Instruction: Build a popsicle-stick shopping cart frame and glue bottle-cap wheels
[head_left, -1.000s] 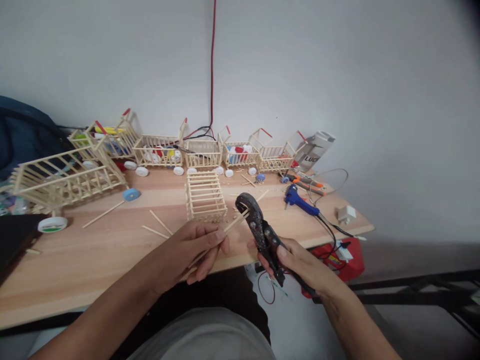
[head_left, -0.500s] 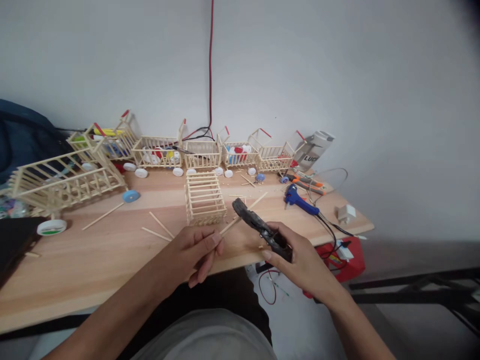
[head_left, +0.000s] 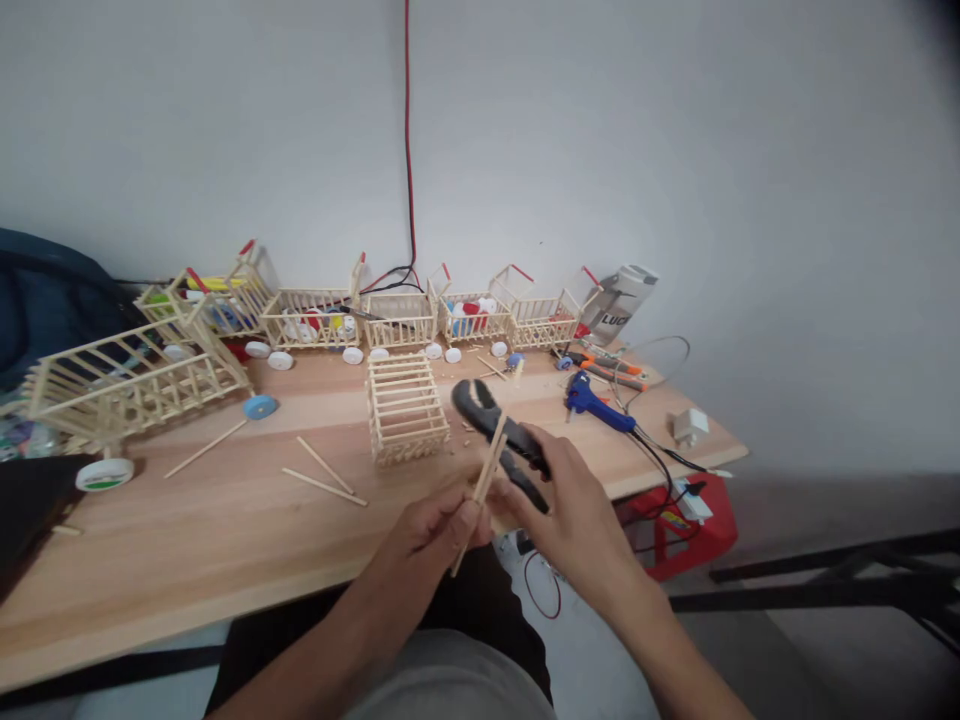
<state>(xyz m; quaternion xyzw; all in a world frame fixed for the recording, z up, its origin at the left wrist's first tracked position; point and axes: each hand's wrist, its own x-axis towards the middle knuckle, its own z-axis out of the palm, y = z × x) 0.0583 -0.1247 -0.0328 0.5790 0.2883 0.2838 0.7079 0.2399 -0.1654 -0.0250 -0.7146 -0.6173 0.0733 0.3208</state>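
Note:
My left hand [head_left: 439, 525] pinches thin wooden sticks [head_left: 484, 475] that point up and slightly right, just off the front edge of the wooden table [head_left: 187, 530]. My right hand [head_left: 559, 500] is wrapped round the handles of dark pliers [head_left: 487, 420], whose jaws point up and left, right behind the tops of the sticks. A small stick-built crate [head_left: 405, 405] stands on the table just beyond both hands.
Several stick carts [head_left: 315, 315] with bottle-cap wheels line the back wall. A large stick frame [head_left: 127, 375] sits far left. A blue glue gun [head_left: 596, 400], orange-handled tool [head_left: 611, 370] and white plug [head_left: 690, 428] lie right. Loose sticks [head_left: 322, 475] lie on the table; a red box [head_left: 682, 525] below.
My left hand moved right and turned the sticks more upright. My right hand brought the pliers left and closer, so both hands now meet in front of the crate.

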